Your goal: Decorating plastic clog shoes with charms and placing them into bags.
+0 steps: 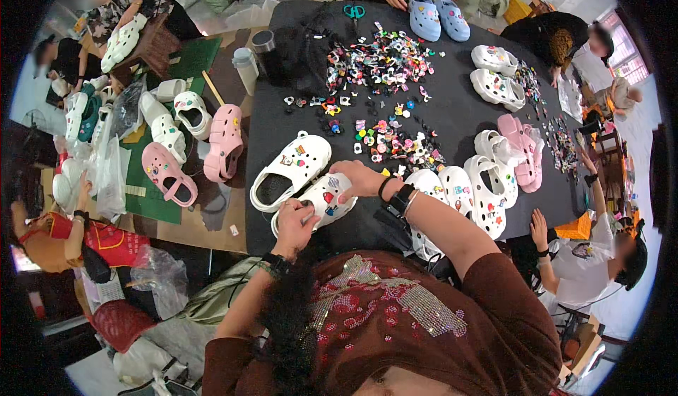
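In front of me on the black table lies a white clog with several coloured charms on its upper. My right hand is wrapped over its toe. At its heel opening is my left hand, fingers bent and gripping the shoe around the opening; the fingertips are partly hidden inside. Beside it, to the left and a little farther, sits another white clog with charms on the upper. Small loose charms lie in a pile just beyond my right hand.
A larger charm heap spreads farther back. White decorated clogs and pink clogs stand at right, blue clogs at the far edge. Left are more pink clogs, a bottle and a dark cup. Co-workers surround the tables.
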Demonstrator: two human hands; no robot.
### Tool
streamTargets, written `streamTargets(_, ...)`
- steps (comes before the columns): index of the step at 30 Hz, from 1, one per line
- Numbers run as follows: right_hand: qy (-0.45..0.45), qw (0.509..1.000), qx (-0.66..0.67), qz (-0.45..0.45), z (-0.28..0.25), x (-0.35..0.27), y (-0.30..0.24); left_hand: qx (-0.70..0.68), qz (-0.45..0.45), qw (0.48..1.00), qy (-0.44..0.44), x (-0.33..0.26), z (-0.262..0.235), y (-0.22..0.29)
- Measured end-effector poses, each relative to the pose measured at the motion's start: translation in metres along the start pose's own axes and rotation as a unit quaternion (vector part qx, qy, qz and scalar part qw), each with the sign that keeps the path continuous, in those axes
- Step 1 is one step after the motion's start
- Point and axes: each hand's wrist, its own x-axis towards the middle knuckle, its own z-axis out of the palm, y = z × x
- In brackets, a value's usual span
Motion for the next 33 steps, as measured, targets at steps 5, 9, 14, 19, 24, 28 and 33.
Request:
streamTargets(5,-0.012,0.997,0.047,-0.064,0.005,-0.005,0.018,0.001,-0.014,1.0,-0.022,0.001,-0.006,0.006)
streamTargets(9,0.006,0.998,0.024,-0.051,0.007,-0.02,0.015,-0.082,-0.028,0.994,-0.06,0.01,-0.033,0.024)
streamTargets(14,0.003,1.0,-0.007,-0.023,0.007,-0.046,0.0,-0.313,-0.208,0.927,-0.006,0.022,-0.055,0.011)
streamTargets(19,0.009,1.0,-0.028,-0.001,0.013,-0.067,0.0,-0.398,-0.371,0.836,0.066,0.053,-0.025,-0.013)
streamTargets(24,-0.025,0.999,-0.018,-0.007,0.008,-0.073,-0.001,-0.418,-0.337,0.844,0.019,0.062,-0.014,-0.062)
streamTargets(28,-0.04,0.995,0.075,-0.046,-0.004,-0.066,0.024,-0.586,-0.448,0.674,0.038,0.079,-0.017,-0.061)
streamTargets(33,0.136,0.98,-0.11,0.098,-0.036,-0.052,0.07,-0.632,-0.449,0.631,0.003,0.098,-0.006,-0.05)
